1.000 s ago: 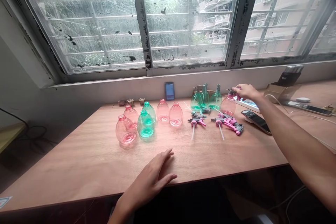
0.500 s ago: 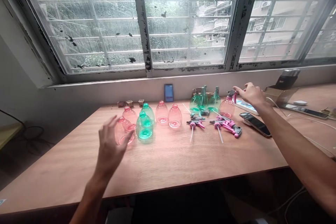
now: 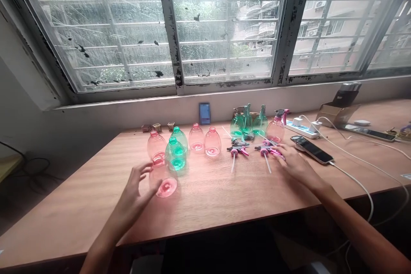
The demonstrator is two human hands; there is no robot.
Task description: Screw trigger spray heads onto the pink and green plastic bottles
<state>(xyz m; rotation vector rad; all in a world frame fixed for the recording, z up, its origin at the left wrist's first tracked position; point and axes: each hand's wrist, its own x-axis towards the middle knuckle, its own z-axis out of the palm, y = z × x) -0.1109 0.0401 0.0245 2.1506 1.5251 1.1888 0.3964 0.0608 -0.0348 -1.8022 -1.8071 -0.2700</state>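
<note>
My left hand curls round the left side of a clear pink bottle without a cap, which stands near me on the wooden table. Behind it stand more open bottles, green ones and pink ones. My right hand rests palm down on the table, its fingers bent over a pink spray head. Another spray head lies just to its left. Finished green spray bottles and a pink one stand at the back.
A dark phone on a white cable lies right of my right hand. Behind it are a power strip and a cardboard box. A small blue device leans on the wall under the window.
My left hand has risen from the table's front edge, reached the nearest pink bottle and drawn it toward me. My right hand has left the pink spray bottle at the back and come down on the loose spray heads.
</note>
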